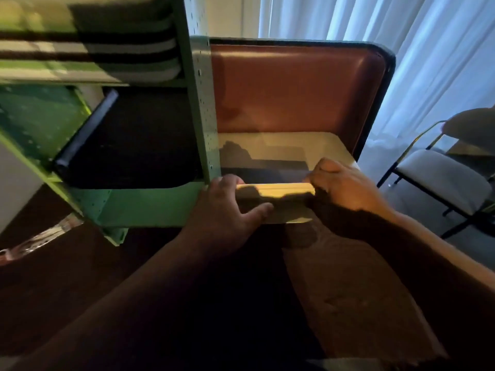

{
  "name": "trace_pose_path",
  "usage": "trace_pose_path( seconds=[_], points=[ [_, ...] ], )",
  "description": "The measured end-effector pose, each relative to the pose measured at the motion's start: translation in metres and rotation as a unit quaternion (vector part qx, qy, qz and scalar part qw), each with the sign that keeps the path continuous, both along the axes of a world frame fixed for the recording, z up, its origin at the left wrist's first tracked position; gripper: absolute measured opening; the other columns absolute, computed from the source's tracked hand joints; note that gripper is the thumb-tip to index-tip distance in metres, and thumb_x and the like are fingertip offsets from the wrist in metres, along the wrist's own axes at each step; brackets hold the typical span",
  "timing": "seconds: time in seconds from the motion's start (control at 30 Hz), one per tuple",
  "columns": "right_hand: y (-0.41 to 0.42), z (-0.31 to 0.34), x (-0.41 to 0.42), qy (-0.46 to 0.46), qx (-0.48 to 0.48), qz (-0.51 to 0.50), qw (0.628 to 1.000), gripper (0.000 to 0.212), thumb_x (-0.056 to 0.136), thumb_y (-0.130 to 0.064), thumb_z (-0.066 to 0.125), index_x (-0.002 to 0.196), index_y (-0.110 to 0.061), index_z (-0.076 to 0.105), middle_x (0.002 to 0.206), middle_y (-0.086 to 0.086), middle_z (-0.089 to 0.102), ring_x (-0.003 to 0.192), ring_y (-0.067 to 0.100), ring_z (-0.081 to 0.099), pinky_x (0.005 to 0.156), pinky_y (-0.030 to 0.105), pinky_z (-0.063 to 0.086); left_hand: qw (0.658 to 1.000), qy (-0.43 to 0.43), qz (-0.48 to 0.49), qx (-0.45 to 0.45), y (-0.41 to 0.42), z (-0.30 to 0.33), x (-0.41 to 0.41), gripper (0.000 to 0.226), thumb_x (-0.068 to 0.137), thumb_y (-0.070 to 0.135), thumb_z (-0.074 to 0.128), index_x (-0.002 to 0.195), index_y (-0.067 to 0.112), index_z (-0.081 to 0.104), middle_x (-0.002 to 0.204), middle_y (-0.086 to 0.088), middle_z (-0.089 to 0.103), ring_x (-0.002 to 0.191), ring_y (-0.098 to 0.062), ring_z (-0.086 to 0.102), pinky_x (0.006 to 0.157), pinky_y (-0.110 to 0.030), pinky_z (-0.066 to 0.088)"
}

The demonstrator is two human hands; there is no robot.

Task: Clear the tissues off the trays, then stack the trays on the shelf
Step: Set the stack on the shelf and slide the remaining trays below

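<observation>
both hands' grip, left hand (227,210) and right hand (345,186), clasping beige tray (276,194), lying flat beside green shelf (203,108)

We see a white curtain (401,28) along the far right, a black-framed chair (439,180) with pale seat below it, and crinkled clear plastic (42,236) at the floor's left edge.

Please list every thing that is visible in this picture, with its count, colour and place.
shelf: one, green metal, left and centre.
cream tray: one, held at its near edge, right of the shelf post.
brown tray: one, dark rim, behind the cream tray.
black tray: one, lower shelf level.
stacked trays: several, blurred, upper level.
chair: one, pale seat, right.
curtain: white, behind.
left hand: gripping the cream tray.
right hand: gripping the cream tray.
</observation>
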State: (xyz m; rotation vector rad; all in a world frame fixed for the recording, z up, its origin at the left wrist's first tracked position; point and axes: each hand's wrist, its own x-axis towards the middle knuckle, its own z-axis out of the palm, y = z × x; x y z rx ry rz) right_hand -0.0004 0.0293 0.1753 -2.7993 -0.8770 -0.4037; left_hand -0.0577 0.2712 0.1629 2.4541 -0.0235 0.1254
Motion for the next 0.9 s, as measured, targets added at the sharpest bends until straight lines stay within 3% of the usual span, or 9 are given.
trace_pose_path(
  seconds=[0.07,0.13,0.23,0.3,0.43,0.57,0.7,0.8,0.9],
  points=[
    [0.009,0.031,-0.003,0.012,-0.028,0.031,0.999,0.031,0.076,-0.03,0.081,0.105,-0.028,0.069,0.096,-0.01,0.055,0.085,0.013,0.057,0.065,0.028,0.042,0.988,-0.09,-0.01,0.123,-0.001,0.019,-0.005,0.05,0.079,0.057,0.072,0.11,0.021,0.056,0.109,0.004,0.052,0.098,-0.012,0.043,0.089,-0.036,0.04],
    [0.021,0.058,-0.013,0.032,-0.037,0.063,0.997,0.036,0.075,-0.031,0.083,0.108,-0.033,0.07,0.096,-0.017,0.051,0.085,0.008,0.056,0.065,0.027,0.043,0.974,-0.138,-0.022,0.18,-0.001,0.041,-0.01,0.042,0.08,0.053,0.071,0.104,0.022,0.058,0.102,0.004,0.057,0.089,-0.01,0.044,0.08,-0.032,0.037],
    [0.039,0.092,-0.028,0.035,-0.048,0.096,0.994,0.031,0.079,-0.031,0.08,0.107,-0.038,0.068,0.097,-0.02,0.047,0.079,-0.002,0.05,0.065,0.015,0.04,0.971,-0.128,-0.058,0.195,0.007,0.078,-0.019,0.026,0.081,0.042,0.072,0.089,0.032,0.049,0.085,0.015,0.053,0.068,0.0,0.046,0.061,-0.02,0.036],
    [0.048,0.11,-0.036,0.035,-0.051,0.116,0.991,0.023,0.082,-0.031,0.076,0.103,-0.038,0.068,0.098,-0.02,0.049,0.081,-0.002,0.052,0.068,0.016,0.043,0.971,-0.101,-0.067,0.205,0.016,0.103,-0.027,0.033,0.08,0.039,0.071,0.076,0.037,0.038,0.077,0.018,0.044,0.065,0.003,0.045,0.057,-0.017,0.034],
    [0.073,0.138,-0.044,0.031,-0.036,0.145,0.988,0.012,0.085,-0.037,0.071,0.095,-0.04,0.064,0.091,-0.022,0.053,0.081,-0.005,0.053,0.066,0.011,0.038,0.967,-0.096,-0.063,0.227,0.044,0.137,-0.039,0.042,0.075,0.03,0.08,0.071,0.036,0.038,0.075,0.019,0.044,0.065,0.002,0.044,0.055,-0.016,0.028],
    [0.104,0.151,-0.044,0.007,-0.044,0.161,0.986,0.018,0.086,-0.036,0.073,0.1,-0.039,0.063,0.088,-0.022,0.051,0.074,-0.005,0.047,0.065,0.01,0.031,0.959,-0.13,-0.044,0.246,0.069,0.155,-0.046,0.039,0.066,0.026,0.083,0.072,0.031,0.046,0.065,0.016,0.044,0.058,0.004,0.041,0.051,-0.01,0.028],
    [0.129,0.163,-0.052,-0.005,-0.036,0.192,0.981,0.014,0.087,-0.035,0.071,0.096,-0.038,0.06,0.08,-0.022,0.05,0.069,-0.008,0.048,0.065,0.001,0.035,0.963,-0.151,-0.04,0.219,0.096,0.168,-0.056,0.034,0.06,0.052,0.071,0.067,0.039,0.04,0.061,0.016,0.049,0.056,0.003,0.046,0.049,-0.024,0.034],
    [0.15,0.163,-0.051,0.002,-0.015,0.193,0.981,0.017,0.088,-0.029,0.075,0.104,-0.026,0.07,0.086,-0.017,0.061,0.074,-0.005,0.058,0.069,0.003,0.039,0.96,-0.097,0.016,0.263,0.114,0.173,-0.055,0.045,0.068,0.027,0.088,0.066,0.031,0.043,0.062,0.011,0.05,0.055,-0.001,0.044,0.052,-0.019,0.038],
    [0.169,0.166,-0.052,0.04,0.017,0.222,0.974,0.019,0.088,-0.019,0.078,0.105,-0.015,0.073,0.085,-0.015,0.06,0.08,-0.016,0.056,0.072,-0.004,0.036,0.953,-0.105,0.04,0.282,0.128,0.176,-0.058,0.035,0.073,0.021,0.086,0.075,0.025,0.051,0.069,0.01,0.051,0.062,-0.013,0.048,0.057,-0.012,0.032]
  ],
)
